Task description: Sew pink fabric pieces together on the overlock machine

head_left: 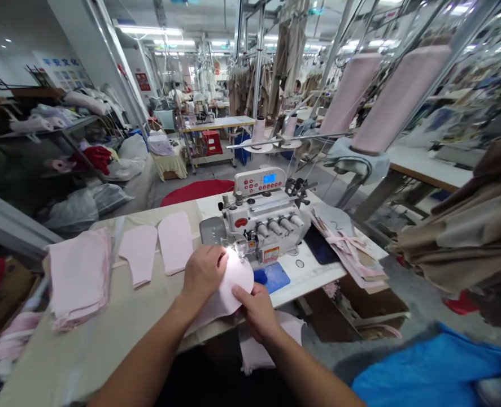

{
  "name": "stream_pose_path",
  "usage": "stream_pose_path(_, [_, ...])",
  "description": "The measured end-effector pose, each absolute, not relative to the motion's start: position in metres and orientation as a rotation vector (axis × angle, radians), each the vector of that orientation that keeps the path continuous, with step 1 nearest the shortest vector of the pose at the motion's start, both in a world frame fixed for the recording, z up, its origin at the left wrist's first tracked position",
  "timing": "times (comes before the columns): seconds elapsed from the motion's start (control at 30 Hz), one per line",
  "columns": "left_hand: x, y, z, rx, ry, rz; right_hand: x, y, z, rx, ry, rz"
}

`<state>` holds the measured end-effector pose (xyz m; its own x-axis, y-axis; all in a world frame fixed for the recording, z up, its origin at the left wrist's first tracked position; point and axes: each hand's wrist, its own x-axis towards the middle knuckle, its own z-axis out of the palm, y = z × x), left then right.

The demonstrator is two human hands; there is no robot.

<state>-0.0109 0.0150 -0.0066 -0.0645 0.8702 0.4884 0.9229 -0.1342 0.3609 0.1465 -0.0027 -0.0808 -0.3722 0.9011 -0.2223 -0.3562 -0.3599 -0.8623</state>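
Observation:
A pale pink fabric piece (235, 277) lies under the lit needle area of a white overlock sewing machine (271, 217). My left hand (205, 268) is closed on the fabric's left edge, close to the presser foot; its fingertips are partly hidden. My right hand (254, 305) pinches the near right edge of the same piece, thumb on top. Left of the machine, two cut pink pieces, one narrow-ended (139, 254) and one rounded (175, 243), lie flat beside a stack of pink fabric (79, 274). More pink fabric (271, 339) hangs below the table edge.
At the machine's right lie a dark phone-like slab (320, 246) and a bundle of cut pieces (352, 246). Big pink thread cones (403, 96) stand above on the right. A cardboard box (364, 305) sits below, with blue cloth (440, 362) nearby.

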Motion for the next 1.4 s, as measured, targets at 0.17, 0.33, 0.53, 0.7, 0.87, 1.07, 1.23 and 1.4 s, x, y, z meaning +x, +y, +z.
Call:
stream_pose_path(0.17, [-0.006,0.003,-0.001,-2.443,-1.819,-1.159,0.146,-0.017,-0.084,-0.914,-0.917,1.876])
stream_pose_path(0.33, [-0.009,0.004,-0.001,-2.515,-1.790,-1.226,0.144,-0.019,-0.083,-0.929,-0.942,1.911])
stream_pose_path(0.53, [-0.015,0.008,-0.003,-2.511,-1.761,-1.192,0.138,-0.010,-0.073,-0.893,-0.965,1.890])
stream_pose_path(0.7, [-0.017,0.010,-0.005,-2.495,-1.751,-1.148,0.137,-0.005,-0.070,-0.938,-1.003,1.893])
stream_pose_path(0.87, [-0.016,0.007,-0.005,-2.364,-1.762,-0.968,0.140,0.003,-0.073,-0.932,-1.121,1.847])
stream_pose_path(1.07, [-0.010,0.003,-0.004,-2.496,-1.619,-0.771,0.155,0.012,-0.077,-0.829,-1.187,1.774])
stream_pose_path(1.23, [0.001,0.002,-0.001,-2.512,-1.636,-0.702,0.172,0.018,-0.072,-0.910,-1.107,1.731])
stream_pose_path(1.4, [0.007,-0.007,0.000,-2.484,-1.643,-0.794,0.183,0.020,-0.066,-0.939,-1.108,1.676])
